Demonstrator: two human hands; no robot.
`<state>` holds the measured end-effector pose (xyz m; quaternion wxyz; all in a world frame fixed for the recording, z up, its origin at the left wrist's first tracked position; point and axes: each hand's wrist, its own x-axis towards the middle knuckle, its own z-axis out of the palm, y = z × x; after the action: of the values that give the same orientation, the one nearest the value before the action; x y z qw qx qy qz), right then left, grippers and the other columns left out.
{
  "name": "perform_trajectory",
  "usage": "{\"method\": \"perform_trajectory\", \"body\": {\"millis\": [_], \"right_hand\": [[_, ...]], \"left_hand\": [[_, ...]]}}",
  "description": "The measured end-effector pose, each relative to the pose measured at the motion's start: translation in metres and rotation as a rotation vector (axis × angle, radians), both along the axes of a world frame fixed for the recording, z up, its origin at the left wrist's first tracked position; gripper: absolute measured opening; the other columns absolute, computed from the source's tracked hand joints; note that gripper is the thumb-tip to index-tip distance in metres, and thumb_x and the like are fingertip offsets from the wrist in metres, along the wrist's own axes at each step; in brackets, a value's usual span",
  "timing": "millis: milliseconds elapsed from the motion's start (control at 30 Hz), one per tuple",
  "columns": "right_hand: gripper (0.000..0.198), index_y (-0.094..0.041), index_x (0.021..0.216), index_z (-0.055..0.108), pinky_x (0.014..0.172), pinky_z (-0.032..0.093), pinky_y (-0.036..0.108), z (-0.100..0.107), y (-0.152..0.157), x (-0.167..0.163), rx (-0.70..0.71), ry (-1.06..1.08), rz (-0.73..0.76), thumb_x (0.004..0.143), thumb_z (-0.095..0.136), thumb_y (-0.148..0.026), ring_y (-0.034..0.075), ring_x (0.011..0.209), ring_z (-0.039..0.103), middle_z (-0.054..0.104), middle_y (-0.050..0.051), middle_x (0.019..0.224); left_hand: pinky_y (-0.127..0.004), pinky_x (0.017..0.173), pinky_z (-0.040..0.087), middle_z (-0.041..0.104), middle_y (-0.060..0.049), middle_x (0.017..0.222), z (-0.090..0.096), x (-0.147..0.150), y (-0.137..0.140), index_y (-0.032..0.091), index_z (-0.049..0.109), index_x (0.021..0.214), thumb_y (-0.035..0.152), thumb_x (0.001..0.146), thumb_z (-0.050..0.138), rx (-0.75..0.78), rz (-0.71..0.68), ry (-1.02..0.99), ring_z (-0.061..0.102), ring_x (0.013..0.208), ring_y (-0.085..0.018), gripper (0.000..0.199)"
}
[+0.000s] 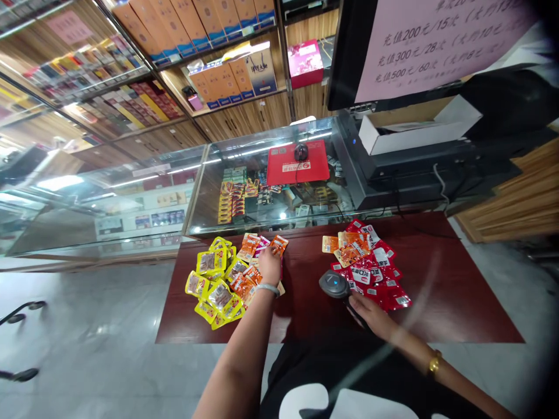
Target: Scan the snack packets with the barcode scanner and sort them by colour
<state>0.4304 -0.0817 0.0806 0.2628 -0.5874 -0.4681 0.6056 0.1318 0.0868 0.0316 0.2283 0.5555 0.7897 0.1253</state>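
While your right hand grips the scanner, its long axis slanting up and leftward, the orange packet lies up-left of it, at your nearer left hand; whether those fingers pinch it, I cannot tell.

free: bare strip of dark-red wooden tabletop between piles, also right end | left block: yellow and orange plastic packets | right block: red and orange foil packets, grey-black handheld scanner | rear: glass-topped display counter
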Motion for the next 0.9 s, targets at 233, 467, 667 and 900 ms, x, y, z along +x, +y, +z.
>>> {"method": "perform_trajectory", "body": {"millis": [233,467,667,900], "right_hand": [[0.065,-0.023,0.115,0.075,0.107,0.046,0.054,-0.008,0.011,-0.010,-0.027,0.038,0.016,0.089,0.048,-0.076,0.039,0.117,0.065,0.076,0.013,0.123],[0.058,-0.024,0.121,0.072,0.107,0.047,0.050,-0.009,0.014,-0.012,-0.047,0.038,0.016,0.095,0.046,-0.069,0.034,0.113,0.067,0.078,0.010,0.114],[0.063,-0.023,0.122,0.072,0.109,0.045,0.051,-0.003,0.017,-0.011,-0.016,0.025,0.034,0.093,0.046,-0.073,0.035,0.118,0.065,0.075,0.011,0.125],[0.062,-0.022,0.119,0.072,0.104,0.048,0.051,-0.009,0.006,-0.007,-0.025,0.059,-0.029,0.093,0.046,-0.072,0.034,0.109,0.068,0.078,0.009,0.106]], "left_hand": [[-0.040,0.102,0.040,0.063,-0.020,0.121,-0.006,-0.022,0.017,0.012,0.060,0.117,0.042,0.079,0.072,-0.125,-0.125,0.336,0.056,0.119,-0.034,0.049],[-0.035,0.091,0.044,0.069,-0.020,0.113,-0.009,-0.019,0.027,0.012,0.056,0.116,0.036,0.080,0.073,-0.209,-0.200,0.322,0.063,0.111,-0.032,0.046],[-0.032,0.084,0.045,0.072,-0.012,0.096,-0.006,-0.013,0.027,0.019,0.064,0.090,0.030,0.086,0.066,-0.229,-0.170,-0.008,0.067,0.097,-0.025,0.012],[-0.030,0.070,0.051,0.067,-0.005,0.072,-0.006,0.035,-0.008,0.017,0.066,0.085,0.059,0.086,0.058,-0.166,0.125,-0.755,0.064,0.071,-0.019,0.043]]}}
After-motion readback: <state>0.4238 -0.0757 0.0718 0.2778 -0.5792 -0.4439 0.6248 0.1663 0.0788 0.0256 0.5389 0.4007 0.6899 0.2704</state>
